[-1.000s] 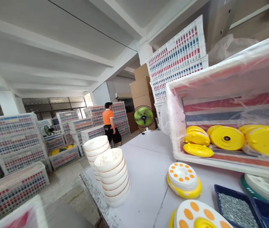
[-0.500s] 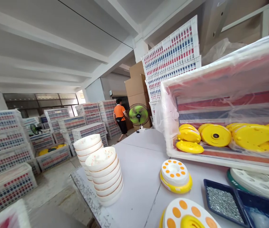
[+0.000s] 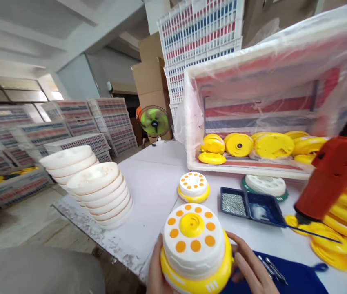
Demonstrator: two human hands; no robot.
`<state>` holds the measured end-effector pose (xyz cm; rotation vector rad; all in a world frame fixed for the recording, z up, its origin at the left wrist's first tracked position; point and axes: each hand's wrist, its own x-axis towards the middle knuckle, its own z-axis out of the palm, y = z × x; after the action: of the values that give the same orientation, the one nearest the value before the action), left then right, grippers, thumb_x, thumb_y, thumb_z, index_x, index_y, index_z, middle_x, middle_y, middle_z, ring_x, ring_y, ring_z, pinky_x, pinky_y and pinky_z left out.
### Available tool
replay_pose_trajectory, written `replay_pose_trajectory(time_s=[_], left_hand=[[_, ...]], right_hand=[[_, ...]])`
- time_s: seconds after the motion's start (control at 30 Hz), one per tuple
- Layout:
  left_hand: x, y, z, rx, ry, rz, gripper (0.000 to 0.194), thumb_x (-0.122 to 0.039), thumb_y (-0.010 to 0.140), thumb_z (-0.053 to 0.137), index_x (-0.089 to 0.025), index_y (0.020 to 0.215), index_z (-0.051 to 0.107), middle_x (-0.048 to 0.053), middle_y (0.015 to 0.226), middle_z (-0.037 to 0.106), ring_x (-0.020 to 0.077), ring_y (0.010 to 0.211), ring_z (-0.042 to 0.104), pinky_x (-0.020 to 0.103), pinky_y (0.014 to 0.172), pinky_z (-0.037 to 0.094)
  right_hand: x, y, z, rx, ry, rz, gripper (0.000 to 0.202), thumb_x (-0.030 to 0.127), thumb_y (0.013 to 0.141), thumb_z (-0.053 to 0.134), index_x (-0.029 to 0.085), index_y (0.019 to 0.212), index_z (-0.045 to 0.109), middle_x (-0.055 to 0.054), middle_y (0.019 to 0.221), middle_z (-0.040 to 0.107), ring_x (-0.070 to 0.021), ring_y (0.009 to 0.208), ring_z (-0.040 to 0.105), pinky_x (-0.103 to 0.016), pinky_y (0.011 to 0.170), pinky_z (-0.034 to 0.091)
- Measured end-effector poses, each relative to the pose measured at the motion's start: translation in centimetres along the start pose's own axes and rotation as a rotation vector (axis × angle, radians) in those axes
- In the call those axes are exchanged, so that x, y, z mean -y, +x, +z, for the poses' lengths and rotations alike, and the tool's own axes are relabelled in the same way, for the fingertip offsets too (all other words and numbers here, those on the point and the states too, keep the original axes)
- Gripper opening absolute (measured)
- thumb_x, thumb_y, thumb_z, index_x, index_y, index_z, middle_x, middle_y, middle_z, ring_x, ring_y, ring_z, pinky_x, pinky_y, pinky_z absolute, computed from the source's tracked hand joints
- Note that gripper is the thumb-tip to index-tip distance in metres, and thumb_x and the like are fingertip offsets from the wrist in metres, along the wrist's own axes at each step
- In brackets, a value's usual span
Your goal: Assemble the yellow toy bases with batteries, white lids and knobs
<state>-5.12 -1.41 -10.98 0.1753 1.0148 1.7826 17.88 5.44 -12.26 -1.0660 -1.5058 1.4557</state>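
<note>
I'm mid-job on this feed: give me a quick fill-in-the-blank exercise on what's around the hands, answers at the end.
Between the left hand and the right hand, the round piece has dots coloured ____.
Discs in the open crate are ____.
In the picture, stacked bowls stand to the piece's ____.
The fan has blades coloured ____.

Missing words: orange; yellow; left; green.

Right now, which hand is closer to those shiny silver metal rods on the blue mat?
Right. The right hand is just beside the silver rods; the left hand is farther away, across the round white-and-yellow piece with orange dots.
</note>
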Motion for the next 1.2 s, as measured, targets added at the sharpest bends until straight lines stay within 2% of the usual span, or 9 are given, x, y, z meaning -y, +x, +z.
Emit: replay_pose_trajectory(time_s=[0.17,0.3,0.4,0.47,0.6,0.87,0.97,1.1,1.2], left_hand=[[-0.6,0.1,3.3,0.026,0.055,-0.094,0.037,-0.04,0.088,0.056,-0.016,0.109,0.074,0.012,0.111,0.073,0.0361,0.124,0.055,0.053,0.111,0.034],[-0.9,-0.6,5.1,0.118,0.0,-0.225,0.048,-0.044,0.094,0.04,-0.013,0.099,0.077,0.015,0.105,0.074,0.0342,0.118,0.06,0.051,0.112,0.032],[-1.0,-1.0,5.5,0.119,0.021,-0.219,0.051,-0.039,0.097,0.035,-0.011,0.101,0.076,0.016,0.109,0.072,0.0326,0.118,0.059,0.05,0.113,0.031],[-1.0,-1.2,5.7,0.108,0.042,-0.188,0.05,-0.036,0.098,0.034,-0.009,0.102,0.076,0.017,0.11,0.072,0.0325,0.118,0.06,0.05,0.113,0.031],[-1.0,-1.2,6.0,0.091,0.042,-0.124,0.045,-0.036,0.097,0.039,-0.009,0.106,0.074,0.018,0.111,0.072,0.0324,0.117,0.061,0.05,0.112,0.034],[-0.6,-1.7,7.6,0.02,-0.054,-0.002,0.041,-0.037,0.093,0.053,-0.016,0.125,0.062,0.011,0.12,0.07,0.029,0.119,0.06,0.043,0.108,0.042],[-0.9,-1.9,8.1,0.016,-0.04,-0.008,0.042,-0.037,0.093,0.053,-0.014,0.126,0.062,0.012,0.12,0.07,0.0283,0.12,0.059,0.041,0.108,0.042],[-1.3,-1.7,7.9,0.079,0.021,-0.087,0.04,-0.035,0.094,0.051,-0.012,0.124,0.063,0.015,0.12,0.069,0.0308,0.118,0.061,0.046,0.107,0.043],[-1.3,-1.5,7.7,0.099,0.075,-0.054,0.038,-0.033,0.094,0.049,-0.01,0.12,0.065,0.016,0.12,0.068,0.0327,0.117,0.061,0.051,0.105,0.043]], right_hand=[[3.2,1.6,-2.3,-0.007,-0.149,-0.259,0.048,0.055,0.096,0.038,0.031,0.138,0.04,-0.009,0.143,0.047,-0.0265,0.123,0.052,-0.045,0.107,0.04],[7.5,2.6,-2.8,0.271,-0.191,-0.401,0.059,0.057,0.096,0.041,0.035,0.149,0.026,-0.003,0.158,0.028,-0.0241,0.143,0.029,-0.044,0.118,0.023],[9.3,3.2,-2.9,0.449,-0.202,-0.439,0.071,0.065,0.091,0.045,0.031,0.15,0.024,-0.005,0.159,0.026,-0.0247,0.145,0.025,-0.043,0.119,0.021],[9.4,3.5,-2.8,0.48,-0.23,-0.448,0.074,0.066,0.088,0.048,0.029,0.149,0.029,-0.008,0.158,0.028,-0.0258,0.146,0.022,-0.044,0.119,0.019],[8.1,3.4,-1.9,0.371,-0.283,-0.431,0.062,0.059,0.09,0.052,0.029,0.143,0.041,-0.008,0.159,0.025,-0.0267,0.148,0.011,-0.048,0.119,0.015],[5.5,2.5,0.3,0.108,-0.26,-0.487,0.061,0.058,0.091,0.05,0.027,0.143,0.041,-0.011,0.159,0.026,-0.0287,0.148,0.012,-0.051,0.119,0.016],[5.7,2.4,-0.1,0.111,-0.262,-0.468,0.06,0.058,0.092,0.048,0.028,0.143,0.041,-0.01,0.159,0.026,-0.0282,0.148,0.014,-0.051,0.119,0.017],[6.8,2.3,-1.4,0.157,-0.247,-0.436,0.052,0.053,0.093,0.05,0.035,0.141,0.042,-0.003,0.16,0.023,-0.0252,0.148,0.015,-0.046,0.118,0.023],[7.4,2.4,-2.0,0.138,-0.227,-0.434,0.05,0.053,0.095,0.048,0.035,0.141,0.042,-0.003,0.159,0.027,-0.0238,0.148,0.017,-0.046,0.119,0.022]])
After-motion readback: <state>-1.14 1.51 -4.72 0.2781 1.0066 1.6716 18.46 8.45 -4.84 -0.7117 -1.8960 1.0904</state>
